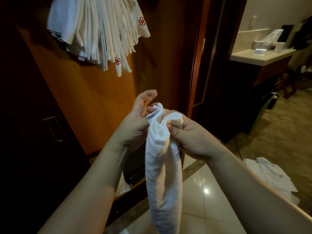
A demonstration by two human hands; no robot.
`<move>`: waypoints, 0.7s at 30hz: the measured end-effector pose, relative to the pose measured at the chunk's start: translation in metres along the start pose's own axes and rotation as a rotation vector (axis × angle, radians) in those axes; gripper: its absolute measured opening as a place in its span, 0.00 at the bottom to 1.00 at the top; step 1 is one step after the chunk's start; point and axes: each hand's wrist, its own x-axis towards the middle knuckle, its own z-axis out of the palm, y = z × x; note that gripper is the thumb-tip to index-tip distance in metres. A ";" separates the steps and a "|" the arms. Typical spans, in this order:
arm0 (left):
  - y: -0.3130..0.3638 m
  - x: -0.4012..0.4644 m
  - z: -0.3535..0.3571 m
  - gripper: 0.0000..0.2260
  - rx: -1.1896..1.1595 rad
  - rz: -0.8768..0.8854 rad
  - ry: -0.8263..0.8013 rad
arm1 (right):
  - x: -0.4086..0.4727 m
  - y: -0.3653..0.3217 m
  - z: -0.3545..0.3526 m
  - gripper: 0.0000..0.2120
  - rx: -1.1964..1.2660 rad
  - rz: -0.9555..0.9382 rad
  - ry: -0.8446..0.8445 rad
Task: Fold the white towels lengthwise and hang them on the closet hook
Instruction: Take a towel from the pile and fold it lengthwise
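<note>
towel tag [152, 115] print unreadable, red flower emblems

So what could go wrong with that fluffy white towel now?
The fluffy white terry towel is only pinched at its top end by the left hand and right hand, so its long hanging part might unfold. The bunch of white hanging towels looks crowded, so adding one might knock others down.
</note>
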 end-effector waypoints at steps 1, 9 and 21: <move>-0.002 0.003 -0.002 0.32 0.022 -0.036 0.051 | 0.001 0.003 -0.001 0.19 -0.005 0.015 0.046; 0.023 -0.018 -0.009 0.11 0.143 0.158 0.208 | 0.014 -0.001 -0.012 0.14 0.043 -0.046 0.275; 0.066 -0.013 -0.022 0.11 1.071 0.311 -0.143 | 0.013 -0.014 -0.029 0.16 -0.112 -0.087 0.275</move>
